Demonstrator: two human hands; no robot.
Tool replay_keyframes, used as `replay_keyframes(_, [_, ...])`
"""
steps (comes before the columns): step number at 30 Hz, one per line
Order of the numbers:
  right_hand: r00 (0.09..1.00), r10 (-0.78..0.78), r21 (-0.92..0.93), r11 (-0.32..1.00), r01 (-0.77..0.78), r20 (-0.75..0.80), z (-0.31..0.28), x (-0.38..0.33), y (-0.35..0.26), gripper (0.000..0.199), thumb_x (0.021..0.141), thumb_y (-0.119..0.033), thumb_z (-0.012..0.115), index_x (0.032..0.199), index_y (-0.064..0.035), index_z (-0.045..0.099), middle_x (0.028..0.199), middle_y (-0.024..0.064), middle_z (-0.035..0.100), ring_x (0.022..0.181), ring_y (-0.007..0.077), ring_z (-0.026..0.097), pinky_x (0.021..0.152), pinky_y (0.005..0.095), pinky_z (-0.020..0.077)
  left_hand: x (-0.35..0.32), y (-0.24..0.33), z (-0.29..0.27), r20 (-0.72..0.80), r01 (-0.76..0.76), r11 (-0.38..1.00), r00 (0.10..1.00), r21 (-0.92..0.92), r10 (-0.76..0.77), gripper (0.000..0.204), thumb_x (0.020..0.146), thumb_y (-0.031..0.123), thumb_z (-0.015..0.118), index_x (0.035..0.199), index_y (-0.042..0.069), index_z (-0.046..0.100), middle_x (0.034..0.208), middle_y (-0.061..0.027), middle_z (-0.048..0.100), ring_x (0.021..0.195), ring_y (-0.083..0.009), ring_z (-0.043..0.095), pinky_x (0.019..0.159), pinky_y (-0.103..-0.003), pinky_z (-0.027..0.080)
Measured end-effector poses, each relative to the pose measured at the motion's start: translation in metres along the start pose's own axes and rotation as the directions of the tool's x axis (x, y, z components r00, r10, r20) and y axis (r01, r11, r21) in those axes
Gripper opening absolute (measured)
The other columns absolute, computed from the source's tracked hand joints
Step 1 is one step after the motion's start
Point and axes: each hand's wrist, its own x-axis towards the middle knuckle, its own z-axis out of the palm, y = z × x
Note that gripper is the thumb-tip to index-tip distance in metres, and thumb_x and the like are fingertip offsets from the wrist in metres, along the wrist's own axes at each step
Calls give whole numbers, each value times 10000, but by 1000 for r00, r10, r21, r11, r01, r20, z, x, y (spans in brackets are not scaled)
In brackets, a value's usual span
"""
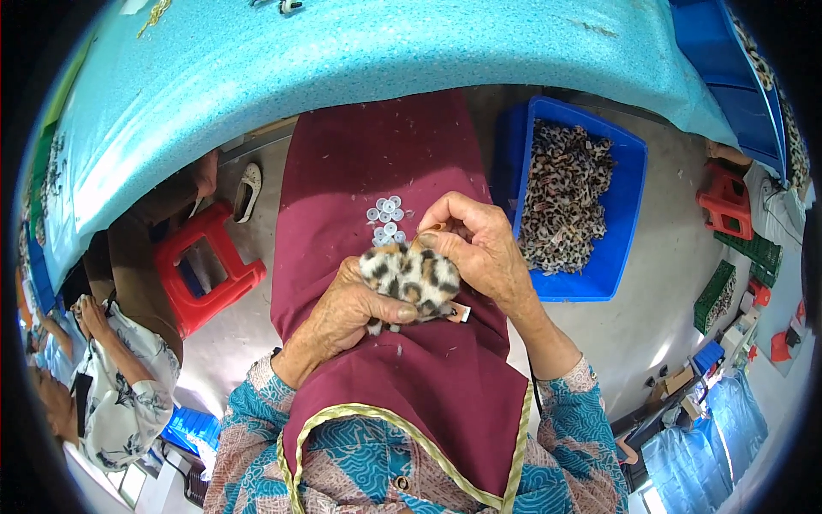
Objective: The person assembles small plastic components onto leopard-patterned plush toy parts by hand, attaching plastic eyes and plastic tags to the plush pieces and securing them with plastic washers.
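A spotted plush toy piece [411, 278] in cream, black and tan lies over my lap, with a small white tag [461, 313] sticking out at its right. My left hand [351, 304] is closed around its left and lower side, thumb across the front. At its upper right edge the thumb and forefinger of my right hand [475, 244] are pinched together against the fur; a small orange-brown thing shows by these fingertips, too small to name. Just beyond the toy, several translucent plastic discs [390, 206] rest on my dark red apron [377, 146].
A blue bin [629, 197] full of spotted plush pieces [565, 201] stands on the floor to the right. Ahead is a table with a turquoise cover [385, 51]. Left are a red stool [210, 265] and a seated person [128, 368]; another red stool [726, 201] stands far right.
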Motion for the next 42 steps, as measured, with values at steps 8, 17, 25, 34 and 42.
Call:
replay_keyframes(8, [977, 204, 289, 940, -179, -59, -4, -12, 9, 399, 907, -368, 507, 1045, 5, 542, 866, 54, 624, 818, 86, 557, 739, 216, 444, 5, -4, -2, -97, -53, 974, 995, -221, 33, 367, 877, 292, 567, 1104, 8, 519, 945, -86, 633, 823, -164, 630, 739, -298, 535])
replay_keyframes(17, [956, 289, 318, 912, -260, -46, 8, -22, 1, 284, 875, -199, 581, 1064, 4, 517, 854, 40, 611, 798, 61, 540, 717, 194, 427, 2, -6, -3, -94, -34, 983, 995, -180, 17, 377, 865, 295, 582, 1095, 1, 525, 935, -96, 631, 781, -168, 635, 690, -294, 548])
replay_keyframes(25, [967, 253, 342, 911, -230, -23, 5, -18, 8, 252, 880, -138, 560, 1077, 5, 498, 872, 57, 624, 792, 73, 569, 697, 215, 454, 10, -9, -4, -99, -51, 973, 995, -223, 29, 324, 859, 241, 590, 1065, -3, 537, 922, -97, 633, 779, -174, 639, 679, -301, 552])
replay_keyframes(34, [997, 52, -56, 997, -56, -59, -4, -9, 3, 234, 820, -53, 602, 1042, -4, 546, 807, 42, 622, 696, 66, 568, 623, 209, 458, 9, -2, -2, -132, -191, 965, 977, -178, 169, 261, 854, 127, 567, 1062, -28, 540, 930, -103, 638, 784, -187, 641, 691, -319, 544])
replay_keyframes(42, [849, -524, -401, 794, 457, -68, -45, 92, -100, 110, 770, 24, 593, 874, 9, 625, 724, 55, 622, 627, 96, 572, 585, 217, 464, 4, 5, -10, -207, -294, 941, 944, -170, 257, 204, 852, 98, 556, 1018, -21, 562, 905, -111, 647, 771, -201, 649, 691, -320, 548])
